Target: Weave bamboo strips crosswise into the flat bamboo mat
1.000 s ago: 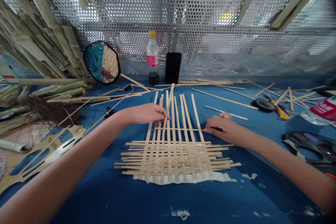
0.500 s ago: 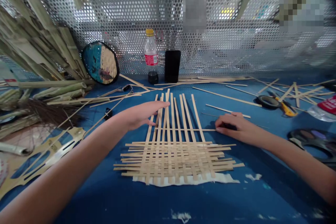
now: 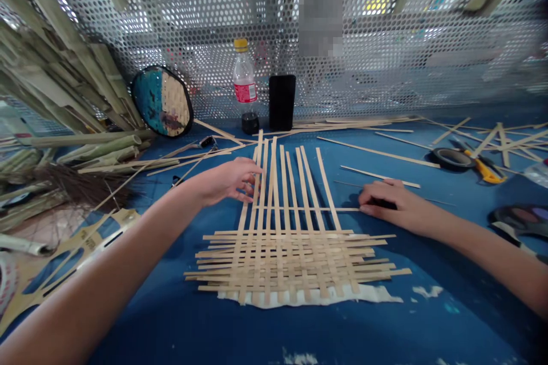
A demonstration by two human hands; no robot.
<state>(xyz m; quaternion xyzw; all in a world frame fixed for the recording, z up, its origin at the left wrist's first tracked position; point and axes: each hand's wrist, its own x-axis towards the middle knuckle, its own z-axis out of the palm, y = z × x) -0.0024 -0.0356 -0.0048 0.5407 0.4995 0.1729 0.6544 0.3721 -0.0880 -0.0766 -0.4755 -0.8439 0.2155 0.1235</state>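
Observation:
A partly woven mat [image 3: 291, 262] of flat bamboo strips lies before me, its long lengthwise strips [image 3: 302, 188] fanning away to the far side. At its far left, my left hand [image 3: 233, 181] has its fingers loosely curled about one lengthwise strip [image 3: 259, 145], whose far end stands higher than its neighbours. To the right of the mat, my right hand [image 3: 387, 202] rests low over the table, thumb and fingers pinching the right end of a thin crosswise strip [image 3: 317, 209]. That strip runs leftwards among the lengthwise ones, apart from the woven part.
A cola bottle [image 3: 245, 91] and a black phone [image 3: 281, 102] stand by the perforated metal screen [image 3: 192, 23]. Bamboo poles [image 3: 64, 40] and a round woven panel [image 3: 162, 101] are at left. Tape [image 3: 452, 158], a yellow cutter [image 3: 488, 172] and loose strips lie right.
My left hand has drawn back leftwards from over the lengthwise strips, and one strip at the left now stands raised. The right hand keeps its pinch on the crosswise strip. The view has shifted slightly.

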